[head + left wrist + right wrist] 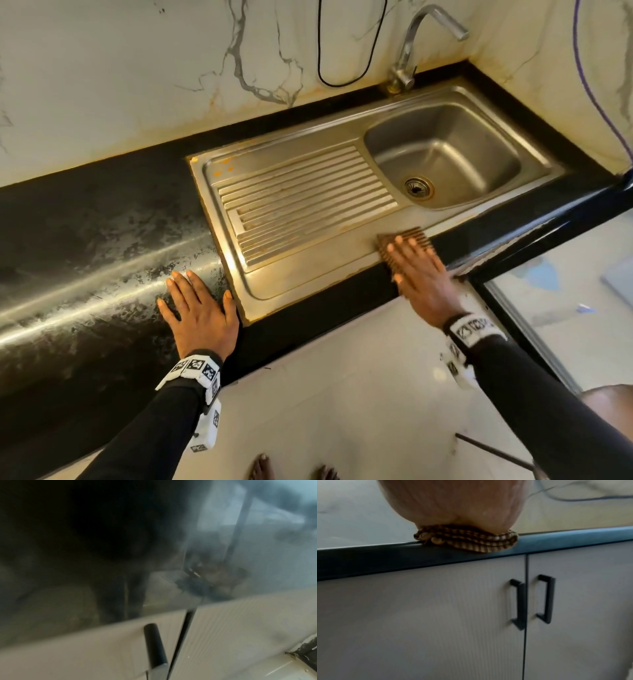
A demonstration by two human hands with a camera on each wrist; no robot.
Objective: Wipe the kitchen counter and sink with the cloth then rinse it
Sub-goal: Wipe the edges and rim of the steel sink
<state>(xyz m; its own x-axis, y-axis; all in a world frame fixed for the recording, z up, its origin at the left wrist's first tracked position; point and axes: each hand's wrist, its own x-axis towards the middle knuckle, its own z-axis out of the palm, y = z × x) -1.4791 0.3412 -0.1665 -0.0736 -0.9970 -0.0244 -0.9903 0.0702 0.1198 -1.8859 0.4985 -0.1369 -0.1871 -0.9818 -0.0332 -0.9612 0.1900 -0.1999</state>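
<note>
A folded brown striped cloth (416,236) lies on the front rim of the steel sink (342,246), half over the black counter (85,240) edge. My right hand (418,270) lies flat on the cloth with straight, spread fingers, pressing it down. In the right wrist view the palm (453,503) sits on the cloth (471,539) at the counter's front lip. My left hand (198,308) rests flat on the counter just left of the sink's front corner, fingers spread, holding nothing. The left wrist view is dark and blurred.
The drainboard (301,202) has orange stains near its back left. The basin (448,161) with drain sits right, under a tap (411,44). Marble wall behind, with a black cable (342,78). Cabinet doors with black handles (518,604) below. A glass-topped unit (565,274) adjoins on the right.
</note>
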